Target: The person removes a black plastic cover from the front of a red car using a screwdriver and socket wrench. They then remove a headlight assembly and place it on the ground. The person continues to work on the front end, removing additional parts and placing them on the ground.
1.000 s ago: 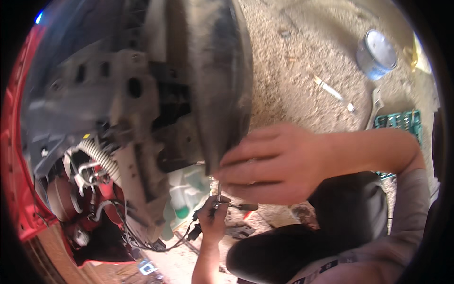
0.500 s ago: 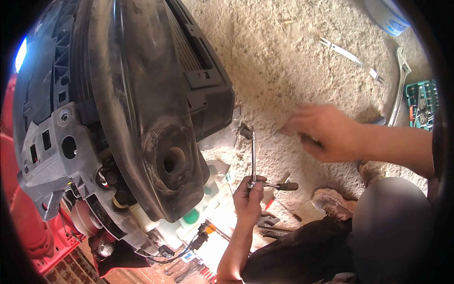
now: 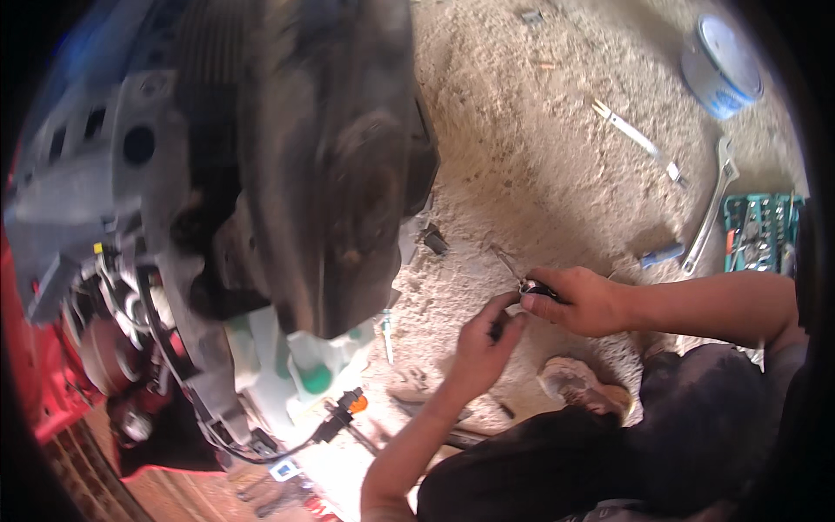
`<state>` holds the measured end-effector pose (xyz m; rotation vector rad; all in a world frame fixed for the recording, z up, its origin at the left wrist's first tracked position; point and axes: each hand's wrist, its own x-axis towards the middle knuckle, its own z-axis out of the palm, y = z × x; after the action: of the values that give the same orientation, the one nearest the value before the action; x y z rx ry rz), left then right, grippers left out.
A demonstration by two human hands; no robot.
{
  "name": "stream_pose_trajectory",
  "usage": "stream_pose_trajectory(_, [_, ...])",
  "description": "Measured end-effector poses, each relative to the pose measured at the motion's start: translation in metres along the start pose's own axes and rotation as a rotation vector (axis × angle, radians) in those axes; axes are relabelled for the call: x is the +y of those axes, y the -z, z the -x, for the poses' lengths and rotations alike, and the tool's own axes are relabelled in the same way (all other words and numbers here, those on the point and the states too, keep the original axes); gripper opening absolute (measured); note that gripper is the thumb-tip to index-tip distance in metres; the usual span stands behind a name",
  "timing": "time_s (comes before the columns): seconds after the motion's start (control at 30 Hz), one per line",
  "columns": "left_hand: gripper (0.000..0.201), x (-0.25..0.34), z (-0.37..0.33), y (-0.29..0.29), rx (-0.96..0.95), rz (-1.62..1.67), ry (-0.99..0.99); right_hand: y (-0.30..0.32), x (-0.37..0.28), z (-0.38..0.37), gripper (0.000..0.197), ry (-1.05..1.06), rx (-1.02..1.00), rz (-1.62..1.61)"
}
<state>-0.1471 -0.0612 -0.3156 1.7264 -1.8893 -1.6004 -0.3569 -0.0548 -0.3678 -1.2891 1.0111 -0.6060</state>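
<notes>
Ratchet (image 3: 525,286) moved rightward, right fingers (image 3: 564,277) closed round handle (image 3: 543,289); left fingers (image 3: 499,307) at its head (image 3: 524,285), hold unclear

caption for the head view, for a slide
Right hand holding a ratchet, left hand close by, near a dark car part

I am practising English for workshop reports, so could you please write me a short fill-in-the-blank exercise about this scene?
1. The metal tool has its handle in the person's ____ hand.
2. In the picture, the adjustable wrench lies to the ____ of the green tool case.
3. The cap on the pale container is coloured ____.
4. Of the wrench and the round tin, the one nearer the picture's top edge is the ____.

Missing words: right; left; green; tin.
</notes>
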Motion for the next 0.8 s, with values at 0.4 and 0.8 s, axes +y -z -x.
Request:
stream_pose_trajectory(0.4, [0.018,-0.264,0.126,0.041,0.169,0.922,0.683,0.032,-0.088,0.014,0.037,-0.036,-0.187,0.485])
stream_pose_trajectory(0.8, [0.033,-0.437,0.204,0.037,0.802,-0.078,0.643,0.023,-0.060,0.018,0.031,-0.091,-0.431,0.732])
